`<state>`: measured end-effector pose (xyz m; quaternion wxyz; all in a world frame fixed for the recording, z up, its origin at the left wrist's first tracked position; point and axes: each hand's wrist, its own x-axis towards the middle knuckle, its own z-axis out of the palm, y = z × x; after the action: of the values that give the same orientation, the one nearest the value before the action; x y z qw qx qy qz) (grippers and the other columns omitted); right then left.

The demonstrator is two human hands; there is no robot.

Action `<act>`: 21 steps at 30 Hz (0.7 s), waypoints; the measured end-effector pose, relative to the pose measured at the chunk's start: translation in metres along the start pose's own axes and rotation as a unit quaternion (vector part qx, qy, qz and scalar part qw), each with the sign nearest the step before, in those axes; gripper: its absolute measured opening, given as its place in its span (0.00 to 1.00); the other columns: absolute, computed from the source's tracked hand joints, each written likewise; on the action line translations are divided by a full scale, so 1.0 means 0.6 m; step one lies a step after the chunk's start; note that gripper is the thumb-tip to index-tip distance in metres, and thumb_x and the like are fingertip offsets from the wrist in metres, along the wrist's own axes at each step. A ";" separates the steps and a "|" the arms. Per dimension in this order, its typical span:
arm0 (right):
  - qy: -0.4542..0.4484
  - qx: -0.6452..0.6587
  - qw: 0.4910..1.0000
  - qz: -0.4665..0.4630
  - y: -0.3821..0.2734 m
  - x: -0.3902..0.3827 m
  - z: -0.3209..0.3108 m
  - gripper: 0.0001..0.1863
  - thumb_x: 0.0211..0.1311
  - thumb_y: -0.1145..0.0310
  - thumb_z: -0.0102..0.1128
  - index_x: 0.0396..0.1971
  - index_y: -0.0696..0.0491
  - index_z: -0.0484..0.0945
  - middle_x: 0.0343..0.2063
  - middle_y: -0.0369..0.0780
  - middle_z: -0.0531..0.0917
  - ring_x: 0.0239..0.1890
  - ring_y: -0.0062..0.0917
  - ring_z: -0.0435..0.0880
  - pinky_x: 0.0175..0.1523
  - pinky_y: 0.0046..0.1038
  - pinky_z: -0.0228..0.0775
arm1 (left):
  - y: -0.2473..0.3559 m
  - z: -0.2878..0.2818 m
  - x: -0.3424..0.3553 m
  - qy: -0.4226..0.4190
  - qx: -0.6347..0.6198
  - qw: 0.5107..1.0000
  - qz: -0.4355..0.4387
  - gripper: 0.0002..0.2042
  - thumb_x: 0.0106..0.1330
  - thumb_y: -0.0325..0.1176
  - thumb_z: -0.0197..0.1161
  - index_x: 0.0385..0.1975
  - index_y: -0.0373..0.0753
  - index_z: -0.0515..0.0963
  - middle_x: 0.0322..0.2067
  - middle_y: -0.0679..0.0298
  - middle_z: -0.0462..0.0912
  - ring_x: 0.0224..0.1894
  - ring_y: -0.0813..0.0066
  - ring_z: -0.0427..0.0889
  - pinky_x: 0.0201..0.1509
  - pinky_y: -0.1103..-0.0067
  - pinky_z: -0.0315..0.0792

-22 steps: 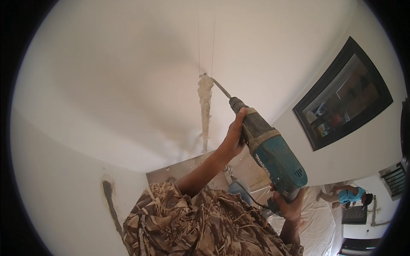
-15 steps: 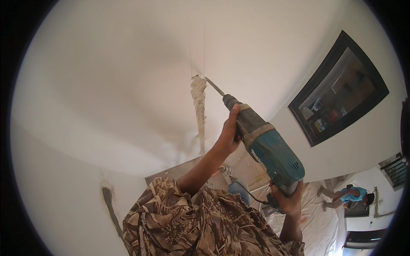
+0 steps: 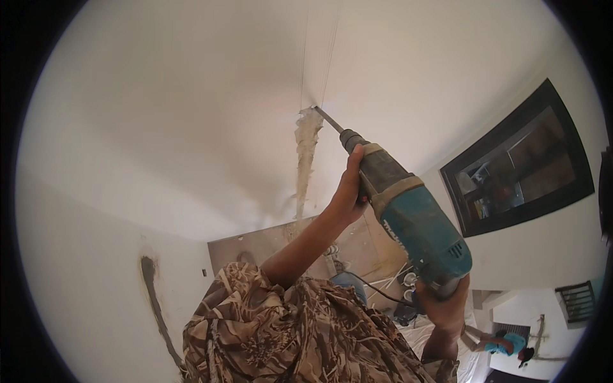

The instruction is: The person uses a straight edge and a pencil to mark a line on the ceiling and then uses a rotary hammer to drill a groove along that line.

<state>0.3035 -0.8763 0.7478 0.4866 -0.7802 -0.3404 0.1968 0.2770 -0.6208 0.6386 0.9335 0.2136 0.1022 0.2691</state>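
Note:
A teal and black rotary hammer (image 3: 415, 220) slants up across the view, held in both my hands. My left hand (image 3: 350, 195) is closed round its front barrel, close behind the chuck. At the back end my right hand (image 3: 447, 307) grips the rear handle. From the chuck a metal chisel bit (image 3: 330, 120) reaches to the white wall (image 3: 191, 96), its tip at the top of a rough chipped groove (image 3: 306, 150). Thin marked lines run on up the wall above that groove.
A dark-framed window (image 3: 520, 166) is on the right. Another chased channel (image 3: 155, 300) scars the wall at left. Below me lie a power cord (image 3: 377, 290), pale sheeting (image 3: 469, 367) and several containers. A person in blue (image 3: 507, 345) is at the far lower right.
The view has shifted, and the hammer appears slightly farther right. The bit tip has moved from beside the groove's right edge to its top end. Both hands keep their hold.

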 end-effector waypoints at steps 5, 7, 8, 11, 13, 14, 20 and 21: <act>-0.032 -0.012 0.999 0.016 -0.017 0.075 -0.083 0.44 0.43 0.82 0.68 0.64 0.59 0.58 0.52 0.46 0.74 0.55 0.30 0.75 0.59 0.31 0.67 | -0.022 0.045 0.044 0.015 -0.008 1.000 0.024 0.33 0.63 0.69 0.51 0.50 0.43 0.70 0.43 0.67 0.76 0.42 0.81 0.77 0.39 0.84 0.73; -0.073 -0.008 0.997 0.000 -0.026 0.111 -0.098 0.44 0.45 0.81 0.69 0.65 0.60 0.58 0.52 0.46 0.74 0.54 0.30 0.75 0.59 0.31 0.67 | -0.021 0.037 0.054 -0.015 -0.012 0.999 0.038 0.33 0.62 0.69 0.51 0.50 0.43 0.70 0.42 0.68 0.76 0.39 0.82 0.76 0.36 0.84 0.72; -0.091 -0.006 0.996 -0.010 -0.034 0.125 -0.102 0.43 0.46 0.81 0.69 0.65 0.60 0.58 0.53 0.46 0.74 0.54 0.30 0.75 0.59 0.31 0.67 | -0.020 0.040 0.065 -0.004 -0.024 0.998 0.053 0.33 0.62 0.69 0.51 0.49 0.43 0.70 0.42 0.68 0.76 0.37 0.81 0.76 0.36 0.84 0.72; -0.128 0.024 0.991 -0.024 -0.021 0.167 -0.119 0.42 0.47 0.80 0.69 0.63 0.58 0.58 0.49 0.45 0.76 0.50 0.29 0.76 0.55 0.30 0.69 | -0.028 0.046 0.089 0.022 -0.052 0.995 0.084 0.32 0.62 0.69 0.50 0.48 0.44 0.70 0.41 0.68 0.75 0.36 0.80 0.75 0.36 0.84 0.71; -0.140 0.051 0.988 -0.031 -0.012 0.185 -0.122 0.38 0.48 0.79 0.69 0.60 0.57 0.60 0.42 0.43 0.79 0.43 0.26 0.79 0.47 0.29 0.73 | -0.037 0.044 0.100 0.048 -0.055 0.993 0.095 0.32 0.63 0.69 0.50 0.48 0.43 0.70 0.41 0.67 0.75 0.37 0.80 0.75 0.37 0.84 0.72; -0.137 0.066 0.988 -0.026 -0.001 0.183 -0.118 0.38 0.48 0.79 0.69 0.60 0.57 0.60 0.43 0.43 0.78 0.43 0.26 0.78 0.48 0.29 0.73 | -0.043 0.038 0.105 0.067 -0.052 0.992 0.093 0.32 0.63 0.69 0.50 0.48 0.43 0.70 0.42 0.67 0.75 0.37 0.79 0.75 0.37 0.84 0.72; -0.152 0.103 0.983 -0.006 0.124 0.112 -0.117 0.45 0.44 0.81 0.67 0.65 0.59 0.55 0.55 0.46 0.71 0.59 0.32 0.71 0.62 0.34 0.64 | -0.085 0.024 0.047 0.137 0.020 0.989 0.051 0.35 0.63 0.69 0.50 0.54 0.42 0.68 0.46 0.62 0.76 0.49 0.70 0.78 0.51 0.76 0.75; -0.151 0.123 0.981 0.014 0.134 0.095 -0.110 0.46 0.43 0.80 0.68 0.65 0.59 0.55 0.55 0.46 0.71 0.59 0.32 0.71 0.62 0.34 0.64 | -0.087 0.010 0.032 0.143 0.038 0.988 0.045 0.35 0.63 0.69 0.50 0.55 0.42 0.67 0.46 0.61 0.76 0.50 0.69 0.78 0.53 0.74 0.74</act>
<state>0.4124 -0.8998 0.7072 0.5191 -0.6806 -0.3716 0.3594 0.3187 -0.6525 0.6188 0.8875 0.2128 0.2350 0.3344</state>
